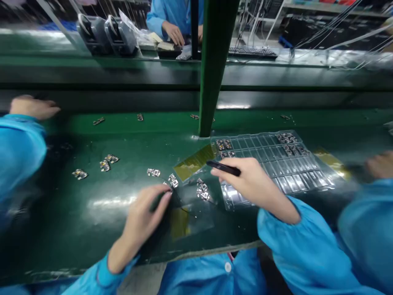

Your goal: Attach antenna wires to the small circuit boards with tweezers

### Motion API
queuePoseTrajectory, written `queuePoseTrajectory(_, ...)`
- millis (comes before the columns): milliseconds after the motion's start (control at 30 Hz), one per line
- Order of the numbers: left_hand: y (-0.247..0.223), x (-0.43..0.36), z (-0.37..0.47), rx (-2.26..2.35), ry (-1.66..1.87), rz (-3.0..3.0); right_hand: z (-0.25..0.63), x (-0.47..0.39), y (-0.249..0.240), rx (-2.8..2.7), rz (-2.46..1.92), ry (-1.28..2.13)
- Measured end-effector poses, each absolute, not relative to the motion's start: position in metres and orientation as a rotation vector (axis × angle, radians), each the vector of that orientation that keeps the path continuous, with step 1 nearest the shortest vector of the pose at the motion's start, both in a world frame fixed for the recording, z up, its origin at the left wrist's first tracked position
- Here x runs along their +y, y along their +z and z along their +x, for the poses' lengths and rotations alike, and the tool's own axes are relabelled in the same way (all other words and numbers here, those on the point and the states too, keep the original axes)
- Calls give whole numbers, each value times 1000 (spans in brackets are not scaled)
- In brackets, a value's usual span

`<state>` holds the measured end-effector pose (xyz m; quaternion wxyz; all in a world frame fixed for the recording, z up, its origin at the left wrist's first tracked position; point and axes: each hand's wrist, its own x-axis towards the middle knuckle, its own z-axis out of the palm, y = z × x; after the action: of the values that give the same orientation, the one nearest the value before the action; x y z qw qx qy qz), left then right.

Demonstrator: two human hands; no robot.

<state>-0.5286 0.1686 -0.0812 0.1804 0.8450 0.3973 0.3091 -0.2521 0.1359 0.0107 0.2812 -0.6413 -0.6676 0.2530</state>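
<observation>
My left hand [144, 215] rests low over the green bench, thumb and forefinger pinched around a small circuit board, mostly hidden by the fingertips. Beside it lie a loose circuit board [173, 180] and another one [153, 172]. A thin black wire [179, 200] runs across the bench close to these fingers. In my right hand [245, 176] is a black pen-like tool [224, 168], its tip pointing left above a strip of yellow film [194, 163]. Beneath this hand sits a clear compartment tray [260, 155], with boards in some top pockets. A small group of boards [202, 190] lies between my hands.
A green post [216, 69] rises behind the tray. More boards [105, 165] lie on the left, others along the back strip. Co-workers' hands show at the left [33, 107], the right edge [380, 164] and across the bench [174, 32]. Another yellow strip [333, 163] lies right of the tray.
</observation>
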Motion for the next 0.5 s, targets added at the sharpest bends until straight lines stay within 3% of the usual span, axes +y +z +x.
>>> queuePoseTrajectory(100,-93,210,-554,1396,694,2385,-264,168,-10,-1782,-1691,663)
queuePoseTrajectory(267,-112,247,-564,1318,413,2413,-259,177,-35,-1814,-1876,604)
queuePoseTrajectory(500,-110,252,-564,1319,424,2347,-242,152,-51,-1701,-2044,269)
